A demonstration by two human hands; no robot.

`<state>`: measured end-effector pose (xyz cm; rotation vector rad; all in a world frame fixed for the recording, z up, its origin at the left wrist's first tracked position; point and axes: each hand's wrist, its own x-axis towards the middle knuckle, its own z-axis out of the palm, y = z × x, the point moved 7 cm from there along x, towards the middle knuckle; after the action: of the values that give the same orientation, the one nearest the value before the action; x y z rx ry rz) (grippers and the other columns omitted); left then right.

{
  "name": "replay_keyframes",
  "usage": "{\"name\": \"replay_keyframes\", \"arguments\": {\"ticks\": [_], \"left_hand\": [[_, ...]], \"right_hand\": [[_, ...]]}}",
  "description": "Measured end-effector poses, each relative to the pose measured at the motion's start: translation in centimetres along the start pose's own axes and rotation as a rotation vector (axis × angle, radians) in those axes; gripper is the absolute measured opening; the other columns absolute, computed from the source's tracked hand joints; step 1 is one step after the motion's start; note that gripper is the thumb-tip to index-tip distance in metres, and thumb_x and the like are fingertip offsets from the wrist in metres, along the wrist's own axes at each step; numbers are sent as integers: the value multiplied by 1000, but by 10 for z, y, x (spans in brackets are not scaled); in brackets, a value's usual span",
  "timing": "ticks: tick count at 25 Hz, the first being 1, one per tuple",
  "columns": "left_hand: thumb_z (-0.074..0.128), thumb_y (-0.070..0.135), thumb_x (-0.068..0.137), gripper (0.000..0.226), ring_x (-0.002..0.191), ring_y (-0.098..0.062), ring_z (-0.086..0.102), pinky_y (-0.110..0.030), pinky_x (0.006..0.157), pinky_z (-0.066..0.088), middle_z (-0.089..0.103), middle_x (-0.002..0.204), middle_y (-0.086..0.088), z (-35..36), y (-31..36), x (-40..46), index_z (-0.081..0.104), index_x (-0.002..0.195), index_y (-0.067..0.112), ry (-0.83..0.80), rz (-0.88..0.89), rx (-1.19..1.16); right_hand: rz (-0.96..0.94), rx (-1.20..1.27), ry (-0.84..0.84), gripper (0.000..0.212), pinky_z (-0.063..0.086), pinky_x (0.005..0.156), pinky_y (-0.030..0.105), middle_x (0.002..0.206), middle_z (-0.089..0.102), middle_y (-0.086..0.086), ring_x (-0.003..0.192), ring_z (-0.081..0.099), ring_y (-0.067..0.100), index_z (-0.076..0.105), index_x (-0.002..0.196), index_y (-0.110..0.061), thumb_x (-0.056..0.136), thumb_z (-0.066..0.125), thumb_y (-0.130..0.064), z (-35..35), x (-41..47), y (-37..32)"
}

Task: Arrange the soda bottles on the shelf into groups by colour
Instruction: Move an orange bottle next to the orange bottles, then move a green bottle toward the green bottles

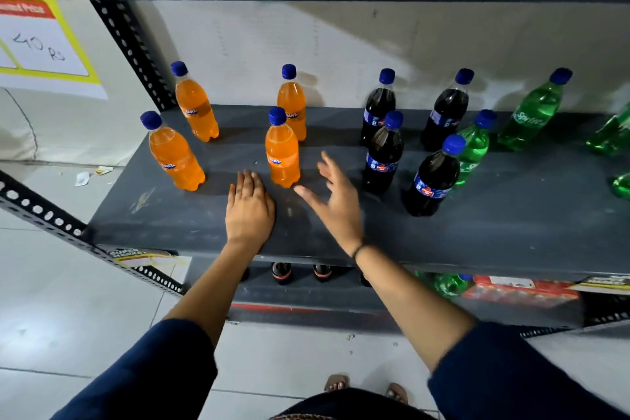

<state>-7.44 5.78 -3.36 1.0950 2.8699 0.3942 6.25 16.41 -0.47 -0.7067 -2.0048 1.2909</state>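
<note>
Nearest the camera, two dark blue sleeves are reaching forward over a pale tiled floor [85, 300]. The left hand [250, 206] is lying flat, palm down, on the grey shelf [494, 222], fingers together and holding nothing. The right hand [335, 198] is hovering just above the shelf with fingers spread wide, also empty, a thin dark band at its wrist.

Just beyond and between the hands, an orange Fanta bottle [282, 151] is standing upright, close to the left fingertips; nothing is blocking either hand from it. Four orange bottles are standing in all: another at front left [174, 154] and two behind [196, 105] [292, 105]. To the right, four dark cola bottles with blue labels are clustering together [383, 155] [433, 177] [377, 109] [445, 112], all filled and blue-capped. Behind the front-right cola, a green Sprite bottle [474, 148] is partly hidden; another [531, 114] is leaning further back, and two more green bottles are being cut off at the right edge [610, 136] [622, 185].

On the lower shelf, cola bottles [281, 272] and a red pack [521, 290] are showing. A yellow price sign [41, 41] is hanging at far left.
</note>
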Motion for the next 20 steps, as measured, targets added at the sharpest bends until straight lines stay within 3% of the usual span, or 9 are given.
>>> {"name": "replay_keyframes", "arguments": {"ticks": [3, 5, 8, 9, 11, 13, 14, 17, 20], "left_hand": [[31, 24, 96, 57, 146, -32, 9, -44, 120, 8, 16, 156, -22, 7, 32, -46, 14, 145, -2, 17, 44, -14], [31, 25, 96, 58, 147, -31, 7, -42, 120, 5, 13, 157, -21, 18, 77, -72, 13, 145, -1, -5, 210, -46], [28, 25, 97, 57, 147, -28, 4, -40, 120, 2, 12, 158, -18, 24, 135, -62, 11, 146, 1, -2, 350, -69], [27, 25, 97, 57, 147, -28, 4, -40, 120, 2, 11, 158, -19, 25, 143, -49, 10, 145, 0, -7, 339, -64], [27, 24, 97, 58, 147, -28, 4, -42, 121, 2, 10, 158, -19, 29, 149, -25, 9, 145, -1, -47, 279, -37], [27, 25, 97, 58, 147, -27, 5, -42, 122, 3, 11, 158, -18, 38, 146, -14, 9, 145, -1, -89, 242, 4], [27, 26, 97, 58, 147, -27, 6, -42, 122, 3, 12, 158, -17, 41, 144, -12, 11, 146, 0, -96, 243, 23], [29, 26, 97, 55, 147, -26, 10, -42, 121, 6, 17, 157, -16, 42, 148, -12, 18, 145, 1, -64, 267, 26], [32, 23, 97, 53, 146, -27, 14, -43, 120, 9, 20, 156, -17, 39, 149, -13, 23, 144, 1, -46, 267, 22]], "right_hand": [[-108, -139, 337, 22, 52, 74, 27, 90, 64, 0, 82, 61, 8, 62, 103, -21, 88, 62, -37, -78, -68, 14], [-90, -217, 615, 22, 44, 62, 23, 74, 54, 0, 64, 48, 10, 58, 88, -20, 94, 51, -40, -134, -103, 28], [-24, -283, 830, 18, 36, 64, 7, 79, 54, 7, 65, 41, 8, 57, 95, -12, 97, 48, -28, -196, -107, 46], [39, -237, 801, 16, 39, 70, 7, 89, 57, 13, 72, 45, 8, 56, 106, -9, 95, 51, -19, -208, -93, 56], [180, -93, 605, 48, 47, 90, 23, 122, 54, 23, 100, 55, 17, 45, 130, -5, 85, 60, -1, -221, -54, 72], [214, -84, 426, 77, 39, 109, 38, 142, 43, 21, 127, 47, 27, 30, 141, -3, 75, 69, 6, -222, -20, 78], [210, -87, 379, 84, 37, 111, 34, 144, 42, 18, 130, 45, 26, 26, 143, -3, 73, 72, 5, -219, -8, 78], [228, -60, 339, 77, 42, 82, 8, 127, 60, 13, 107, 57, 16, 36, 137, -12, 72, 77, -6, -217, 11, 77], [224, -91, 353, 62, 38, 65, 9, 105, 69, 11, 90, 59, 14, 49, 122, -12, 69, 82, -15, -228, 9, 84]]}}
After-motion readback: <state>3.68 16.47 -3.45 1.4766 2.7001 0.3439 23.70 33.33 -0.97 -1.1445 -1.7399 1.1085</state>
